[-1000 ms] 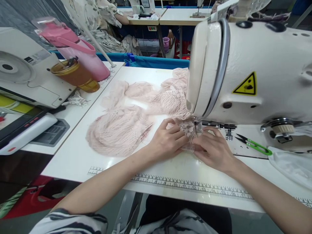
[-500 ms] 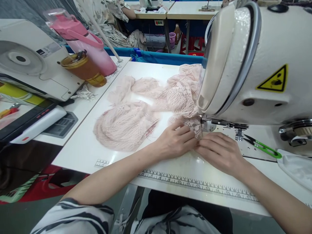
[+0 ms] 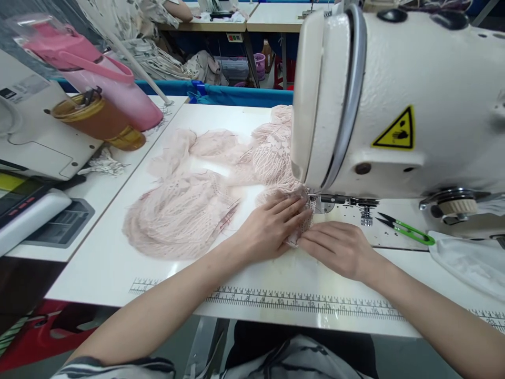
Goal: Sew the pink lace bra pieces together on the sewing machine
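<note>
Pale pink lace (image 3: 181, 216) lies beneath the left hand's (image 3: 272, 225) outstretched, flattened fingers and spreads beyond them. The right hand's (image 3: 341, 247) fingers bunch narrowly at its near edge; whether they pinch it I cannot tell. It looks light, limp and easily snagged, best pressed flat and held gently by the edge, short of the sewing machine (image 3: 394, 79) just beyond the fingertips.

Left hand (image 3: 272, 227): fingers, formerly curled, now extended flat over lace (image 3: 307, 220). Right hand (image 3: 342, 247): withdrawn from close under the sewing machine (image 3: 430, 89) to lace's near edge; fingertips partly hidden, possibly pinching.
</note>
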### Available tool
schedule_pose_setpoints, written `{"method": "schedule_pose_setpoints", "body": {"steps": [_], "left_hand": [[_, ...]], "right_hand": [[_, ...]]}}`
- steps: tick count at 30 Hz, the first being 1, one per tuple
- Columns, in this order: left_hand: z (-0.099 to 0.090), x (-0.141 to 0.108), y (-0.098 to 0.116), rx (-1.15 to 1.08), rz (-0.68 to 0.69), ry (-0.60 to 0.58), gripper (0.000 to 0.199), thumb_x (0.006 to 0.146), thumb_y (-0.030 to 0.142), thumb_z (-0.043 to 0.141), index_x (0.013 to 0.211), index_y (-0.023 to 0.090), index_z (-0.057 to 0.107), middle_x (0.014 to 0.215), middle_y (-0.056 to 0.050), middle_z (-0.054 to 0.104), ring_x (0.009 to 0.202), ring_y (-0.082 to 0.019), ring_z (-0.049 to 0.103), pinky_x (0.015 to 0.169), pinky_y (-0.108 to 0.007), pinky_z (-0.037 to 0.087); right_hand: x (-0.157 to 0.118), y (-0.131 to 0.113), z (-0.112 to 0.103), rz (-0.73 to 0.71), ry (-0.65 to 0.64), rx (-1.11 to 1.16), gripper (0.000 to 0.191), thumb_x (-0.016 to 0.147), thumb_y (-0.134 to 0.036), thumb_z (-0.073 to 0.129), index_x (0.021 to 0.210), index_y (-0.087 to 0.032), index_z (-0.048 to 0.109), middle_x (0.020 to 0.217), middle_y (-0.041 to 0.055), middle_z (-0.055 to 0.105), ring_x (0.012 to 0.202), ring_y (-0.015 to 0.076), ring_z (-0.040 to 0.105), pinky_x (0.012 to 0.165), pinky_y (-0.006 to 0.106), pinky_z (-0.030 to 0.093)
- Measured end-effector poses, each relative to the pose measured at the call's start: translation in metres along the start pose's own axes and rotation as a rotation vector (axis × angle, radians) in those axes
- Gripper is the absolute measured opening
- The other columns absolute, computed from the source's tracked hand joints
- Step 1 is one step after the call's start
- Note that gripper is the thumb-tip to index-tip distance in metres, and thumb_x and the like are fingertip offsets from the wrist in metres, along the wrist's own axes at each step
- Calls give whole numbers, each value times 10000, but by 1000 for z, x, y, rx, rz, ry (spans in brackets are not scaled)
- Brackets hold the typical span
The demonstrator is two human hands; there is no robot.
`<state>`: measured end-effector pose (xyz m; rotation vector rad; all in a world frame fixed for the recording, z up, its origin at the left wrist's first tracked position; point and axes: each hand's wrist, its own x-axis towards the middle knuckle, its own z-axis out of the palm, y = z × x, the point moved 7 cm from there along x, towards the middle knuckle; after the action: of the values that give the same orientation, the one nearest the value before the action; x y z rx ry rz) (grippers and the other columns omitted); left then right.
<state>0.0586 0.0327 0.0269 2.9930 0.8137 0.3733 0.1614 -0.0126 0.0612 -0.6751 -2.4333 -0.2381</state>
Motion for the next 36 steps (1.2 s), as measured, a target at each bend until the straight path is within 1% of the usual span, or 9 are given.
{"method": "schedule_pose_setpoints", "body": {"steps": [4, 8, 11, 16, 23, 29, 33, 36], "left_hand": [[-1, 2, -1, -15, 12, -7, 493, 908, 297, 496, 1371, 127, 501, 1407, -116, 514, 1337, -265, 453, 1140, -460, 355], [-4, 2, -3, -20, 21, -1, 476, 906, 298, 511, 1352, 134, 524, 1393, -113, 529, 1321, -257, 474, 1126, -451, 375], [-8, 2, -5, -33, 27, 1, 465, 901, 281, 517, 1346, 145, 534, 1388, -100, 535, 1315, -248, 481, 1125, -445, 374], [-10, 3, -6, -44, 23, -10, 476, 887, 263, 520, 1350, 153, 531, 1378, -102, 543, 1303, -258, 493, 1109, -473, 378], [-11, 6, -5, -7, 13, 16, 448, 904, 265, 489, 1337, 161, 540, 1338, -97, 582, 1275, -240, 523, 1079, -446, 401], [-7, 7, -3, 41, -7, 0, 473, 890, 282, 509, 1344, 154, 531, 1339, -103, 581, 1275, -251, 519, 1081, -445, 395], [-4, 7, -3, 60, -16, 5, 500, 882, 318, 517, 1351, 146, 531, 1347, -123, 570, 1286, -284, 503, 1068, -464, 403], [-4, 7, -2, 74, -17, 5, 514, 883, 333, 516, 1356, 131, 529, 1342, -140, 570, 1296, -301, 488, 1063, -469, 404]], "right_hand": [[0, -2, 0, -7, 16, -34, 139, 899, -77, 546, 861, -165, 648, 828, -35, 728, 731, 93, 652, 633, 235, 534], [0, -5, 1, -15, 32, -50, 133, 891, -73, 554, 868, -158, 654, 810, -47, 722, 723, 97, 650, 598, 241, 526], [1, -7, 1, -31, 40, -52, 131, 889, -76, 559, 884, -154, 663, 813, -45, 725, 727, 99, 648, 602, 243, 528], [1, -9, 3, -40, 48, -40, 137, 882, -67, 564, 865, -146, 675, 803, -29, 726, 720, 108, 645, 614, 255, 534], [2, -8, 1, -35, 71, -59, 162, 879, -56, 563, 814, -145, 682, 769, -23, 721, 700, 106, 640, 590, 256, 524], [0, -3, 0, -8, 62, -97, 173, 874, -57, 568, 802, -161, 686, 770, -34, 722, 680, 101, 630, 600, 252, 522], [0, 0, -2, 0, 71, -100, 154, 853, -45, 594, 786, -151, 683, 744, -33, 711, 683, 108, 634, 612, 259, 521], [0, 1, -1, 7, 61, -118, 166, 861, -41, 579, 786, -150, 679, 756, -29, 710, 671, 95, 624, 608, 244, 510]]}}
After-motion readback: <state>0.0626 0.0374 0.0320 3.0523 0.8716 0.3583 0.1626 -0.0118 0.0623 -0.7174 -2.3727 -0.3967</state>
